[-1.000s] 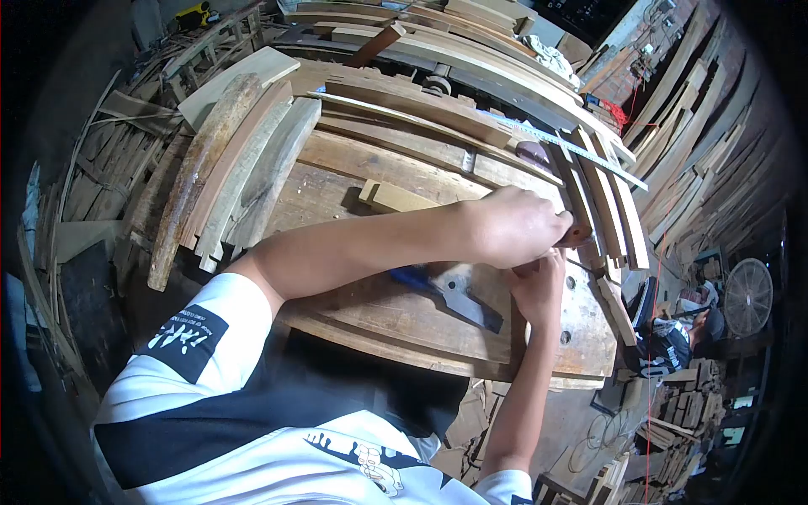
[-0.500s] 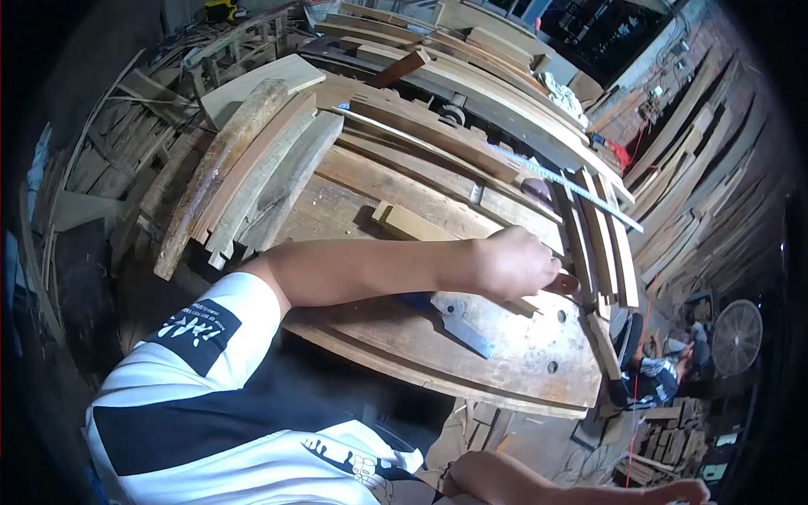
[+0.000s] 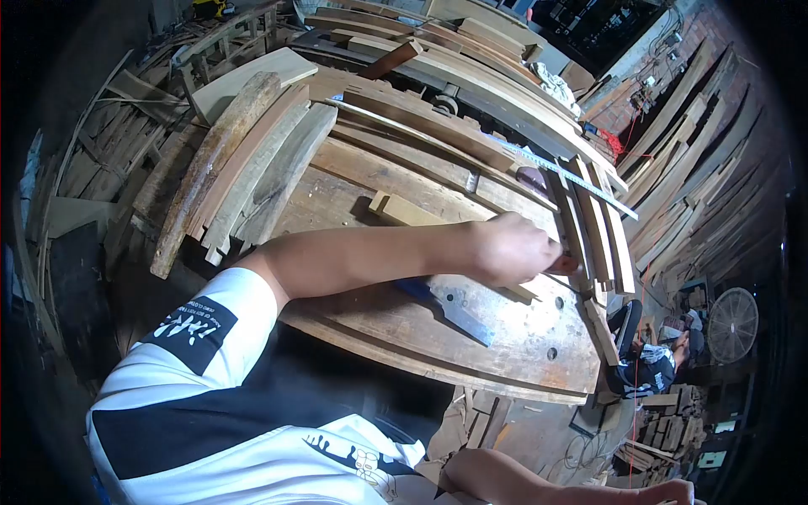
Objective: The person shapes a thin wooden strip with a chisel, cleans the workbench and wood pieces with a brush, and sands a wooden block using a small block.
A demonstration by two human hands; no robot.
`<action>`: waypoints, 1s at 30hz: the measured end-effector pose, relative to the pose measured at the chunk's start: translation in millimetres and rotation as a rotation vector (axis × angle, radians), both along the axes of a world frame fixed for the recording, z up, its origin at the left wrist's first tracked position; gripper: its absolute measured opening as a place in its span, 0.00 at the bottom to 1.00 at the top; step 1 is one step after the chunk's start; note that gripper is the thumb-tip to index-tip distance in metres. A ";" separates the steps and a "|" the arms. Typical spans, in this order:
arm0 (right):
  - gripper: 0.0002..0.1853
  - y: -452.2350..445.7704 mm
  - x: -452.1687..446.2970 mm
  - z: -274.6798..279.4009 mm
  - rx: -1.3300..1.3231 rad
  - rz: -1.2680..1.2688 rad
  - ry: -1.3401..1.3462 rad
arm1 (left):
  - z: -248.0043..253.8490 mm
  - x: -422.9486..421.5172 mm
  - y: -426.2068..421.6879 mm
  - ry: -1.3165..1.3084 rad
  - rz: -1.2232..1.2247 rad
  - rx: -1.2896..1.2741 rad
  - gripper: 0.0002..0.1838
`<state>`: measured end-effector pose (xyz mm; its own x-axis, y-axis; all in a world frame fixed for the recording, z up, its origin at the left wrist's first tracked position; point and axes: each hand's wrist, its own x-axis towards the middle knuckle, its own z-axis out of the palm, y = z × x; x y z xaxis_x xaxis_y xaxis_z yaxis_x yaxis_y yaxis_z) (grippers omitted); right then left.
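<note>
My left hand [image 3: 518, 248] is closed low over the workbench [image 3: 522, 374], fingers curled around a reddish-brown, rounded wooden piece [image 3: 564, 265] whose kind is mostly hidden. Below that forearm lies a light wooden bar [image 3: 408, 210]; its near end shows past the wrist. On the bench nearby is a flat metal blade [image 3: 467, 324] with a blue handle [image 3: 412, 290], partly covered by the arm. My right hand [image 3: 669, 492] is at the bottom edge, away from the bench, and its fingers are partly cut off.
Curved wooden pieces [image 3: 223, 168] overhang the bench's left end. A measuring tape [image 3: 581, 181] crosses short bars [image 3: 593, 223] at the right. Long boards [image 3: 699, 160] lean on the wall. A seated person [image 3: 652, 366] and a fan [image 3: 732, 324] are beyond.
The view has shifted slightly. My left hand stays over the reddish-brown piece with a small shift. My right hand has moved slightly, and its fingers look more drawn in.
</note>
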<state>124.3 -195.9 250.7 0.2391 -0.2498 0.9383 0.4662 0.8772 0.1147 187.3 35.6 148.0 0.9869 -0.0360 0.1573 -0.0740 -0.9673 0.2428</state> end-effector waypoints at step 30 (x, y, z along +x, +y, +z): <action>0.35 -18.6 19.8 -17.9 -0.298 -0.132 -0.201 | 1.8 -0.5 -12.6 -0.175 -0.112 -0.104 0.16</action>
